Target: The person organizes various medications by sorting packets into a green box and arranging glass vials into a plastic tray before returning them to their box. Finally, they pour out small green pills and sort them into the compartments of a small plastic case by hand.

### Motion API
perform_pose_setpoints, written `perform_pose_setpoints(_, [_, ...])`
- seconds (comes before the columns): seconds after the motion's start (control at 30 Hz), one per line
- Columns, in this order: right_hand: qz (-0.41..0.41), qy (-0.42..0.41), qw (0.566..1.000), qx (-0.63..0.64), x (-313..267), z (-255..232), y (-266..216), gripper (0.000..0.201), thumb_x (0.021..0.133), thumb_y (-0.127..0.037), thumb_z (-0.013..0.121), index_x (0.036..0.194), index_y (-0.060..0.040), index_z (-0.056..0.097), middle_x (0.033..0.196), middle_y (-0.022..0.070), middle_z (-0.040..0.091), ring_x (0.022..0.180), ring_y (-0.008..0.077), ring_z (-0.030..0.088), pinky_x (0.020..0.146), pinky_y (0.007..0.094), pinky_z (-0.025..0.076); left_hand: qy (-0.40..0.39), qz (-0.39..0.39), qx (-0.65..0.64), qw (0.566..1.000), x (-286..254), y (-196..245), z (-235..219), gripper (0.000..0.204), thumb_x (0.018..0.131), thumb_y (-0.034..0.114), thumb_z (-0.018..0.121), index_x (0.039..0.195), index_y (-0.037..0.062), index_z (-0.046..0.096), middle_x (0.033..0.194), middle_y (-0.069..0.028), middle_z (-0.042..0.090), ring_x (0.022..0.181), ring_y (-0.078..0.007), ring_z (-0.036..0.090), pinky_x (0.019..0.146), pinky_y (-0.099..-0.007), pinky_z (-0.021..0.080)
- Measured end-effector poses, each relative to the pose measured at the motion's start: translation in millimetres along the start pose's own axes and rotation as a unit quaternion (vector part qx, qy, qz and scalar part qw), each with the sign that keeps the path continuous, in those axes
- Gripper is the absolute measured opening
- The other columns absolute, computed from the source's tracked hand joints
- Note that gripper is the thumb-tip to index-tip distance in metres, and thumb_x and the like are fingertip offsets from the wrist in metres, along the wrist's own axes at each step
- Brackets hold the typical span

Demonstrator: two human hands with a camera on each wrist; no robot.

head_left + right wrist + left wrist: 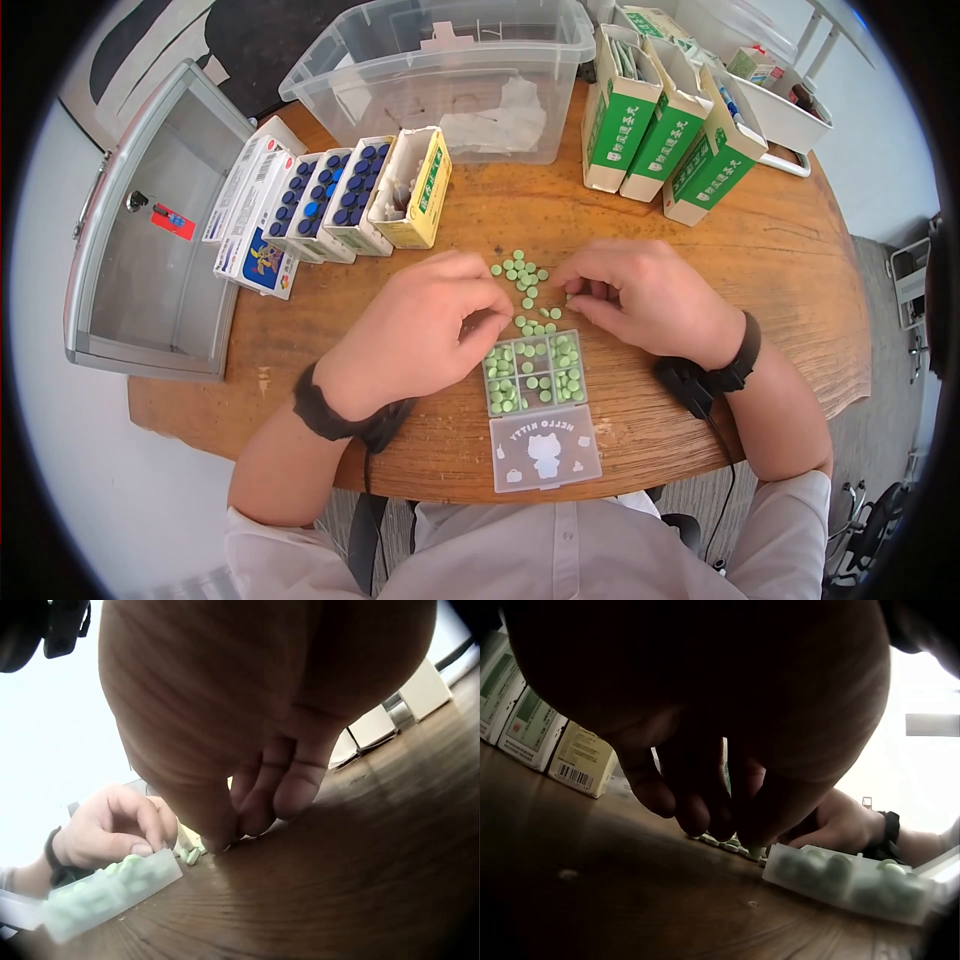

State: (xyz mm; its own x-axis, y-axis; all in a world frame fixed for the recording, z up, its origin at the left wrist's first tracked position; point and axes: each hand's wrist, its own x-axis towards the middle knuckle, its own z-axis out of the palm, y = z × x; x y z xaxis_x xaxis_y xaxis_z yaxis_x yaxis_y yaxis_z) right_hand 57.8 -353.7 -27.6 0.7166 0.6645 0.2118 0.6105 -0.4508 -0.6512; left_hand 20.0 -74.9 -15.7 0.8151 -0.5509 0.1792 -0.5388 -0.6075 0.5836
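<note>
Loose round green tablets [519,268] lie in a trail on the wooden table between the two hands. Just below them stands a clear pill box [832,889], its compartments holding several green tablets [503,402]. Its lid [545,450], printed with a white cat, is folded open toward the person. At the box's upper left corner, my left hand [425,320] pinches a green tablet [756,851] between thumb and finger. My right hand [650,295] is right of the loose tablets, thumb and index finger together on a green tablet [569,297]. In the right wrist view its fingertips are right at the tabletop.
Open cartons of blue-capped vials [360,185] and a yellow carton [428,200] stand back left, beside a clear-fronted cabinet [150,250]. A transparent bin [430,100] is at the back. Green-and-white cartons [715,165] stand back right. Cables hang from both wrist bands.
</note>
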Motion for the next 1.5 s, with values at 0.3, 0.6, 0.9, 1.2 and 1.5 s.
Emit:
perform_pose_setpoints(0.3, [0.024,-0.038,0.986,0.158,-4.2,-0.1,-21.3,0.013,0.090,-0.003,0.081,0.103,-0.0056,0.079,0.089,0.0094,0.079,0.072,0.0235,0.075,0.066,0.0367,0.059,-0.047,0.073,-0.120,0.989,-6.8,8.1,-5.6,0.010,0.088,0.005,0.083,0.099,0.0062,0.084,0.096,-0.0073,0.073,0.086,-0.0248,0.071,0.077,-0.0357,0.055])
perform_pose_setpoints(0.6, [-0.069,0.015,0.997,0.044,-2.8,9.9,-1.2,0.019,0.092,-0.002,0.079,0.110,-0.0063,0.081,0.103,0.0123,0.076,0.094,0.0347,0.075,0.083,0.0434,0.060,-0.037,0.034,-0.063,0.997,-3.1,6.9,-5.0,0.019,0.092,0.002,0.079,0.110,0.0050,0.084,0.104,-0.0087,0.074,0.096,-0.0275,0.072,0.085,-0.0376,0.059])
perform_pose_setpoints(0.9, [-0.019,-0.033,0.999,0.017,-2.6,3.6,-0.1,0.013,0.091,-0.004,0.080,0.104,-0.0047,0.076,0.102,0.0131,0.074,0.095,0.0363,0.074,0.084,0.0446,0.059,-0.012,0.060,0.009,0.998,-0.5,-6.3,3.9,0.020,0.095,0.000,0.076,0.113,0.0044,0.082,0.110,-0.0096,0.073,0.102,-0.0306,0.070,0.090,-0.0398,0.057])
perform_pose_setpoints(1.2, [0.013,-0.043,0.998,0.043,-0.9,2.4,-3.5,0.014,0.090,-0.005,0.081,0.102,-0.0036,0.074,0.098,0.0128,0.073,0.091,0.0341,0.073,0.081,0.0435,0.059,-0.034,0.056,-0.014,0.998,-1.8,-11.0,3.1,0.016,0.093,0.001,0.078,0.107,0.0073,0.083,0.104,-0.0081,0.070,0.098,-0.0297,0.069,0.087,-0.0400,0.056])
perform_pose_setpoints(1.5, [-0.001,-0.029,0.999,0.043,-1.5,4.2,-4.5,0.013,0.090,-0.005,0.080,0.102,-0.0031,0.075,0.095,0.0125,0.074,0.087,0.0319,0.073,0.078,0.0427,0.059,-0.048,0.081,0.011,0.995,1.8,-11.7,0.5,0.011,0.093,0.005,0.079,0.104,0.0066,0.081,0.099,-0.0087,0.068,0.097,-0.0310,0.067,0.084,-0.0415,0.056])
